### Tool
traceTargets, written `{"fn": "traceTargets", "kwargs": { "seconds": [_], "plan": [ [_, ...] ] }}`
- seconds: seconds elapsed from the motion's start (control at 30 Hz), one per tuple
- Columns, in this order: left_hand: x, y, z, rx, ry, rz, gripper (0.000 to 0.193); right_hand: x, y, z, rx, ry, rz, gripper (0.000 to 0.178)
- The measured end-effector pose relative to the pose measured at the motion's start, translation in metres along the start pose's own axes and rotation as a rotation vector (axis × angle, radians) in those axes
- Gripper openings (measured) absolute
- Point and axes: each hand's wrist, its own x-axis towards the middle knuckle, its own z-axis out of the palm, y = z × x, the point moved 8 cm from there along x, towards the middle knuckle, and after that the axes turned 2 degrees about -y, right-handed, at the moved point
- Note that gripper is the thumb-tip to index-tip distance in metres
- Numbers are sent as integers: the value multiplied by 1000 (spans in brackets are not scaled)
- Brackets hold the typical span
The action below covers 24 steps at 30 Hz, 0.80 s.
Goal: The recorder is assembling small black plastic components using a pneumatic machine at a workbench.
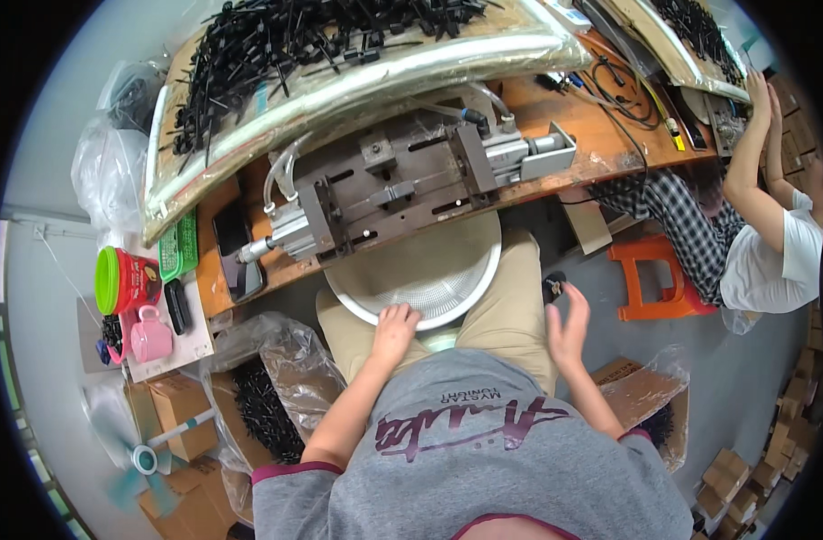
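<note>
A round white plastic basket [447, 301] rests on my lap, under the front edge of the workbench. My left hand [396, 331] is closed over its near rim, with the fingertips just inside. Off to the right of my leg, my right hand [568, 326] is raised with fingers apart and nothing visible in it. A small dark object [553, 286] shows beside its fingertips; I cannot tell what it is. Ahead of the basket, a metal clamping fixture [389, 189] with air cylinders at both ends sits on the bench, a small grey piece [393, 193] at its middle.
Black plastic parts [276, 63] are heaped on a plastic-wrapped tray behind the fixture. A phone [238, 245], a red tub [139, 281] and a pink mug [151, 337] are at left. Boxes of black parts [265, 409] flank me. A co-worker [767, 225] sits at right near an orange stool [650, 270].
</note>
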Motion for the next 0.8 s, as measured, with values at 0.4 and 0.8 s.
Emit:
{"fn": "traceTargets", "kwargs": {
  "seconds": [0.4,0.8],
  "plan": [
    [15,21,16,-276,-248,-13,41,-46,86,1,26,200,359,64],
    [25,31,23,-430,-554,29,54,178,-281,-32,394,138,-783,25]
  ]
}}
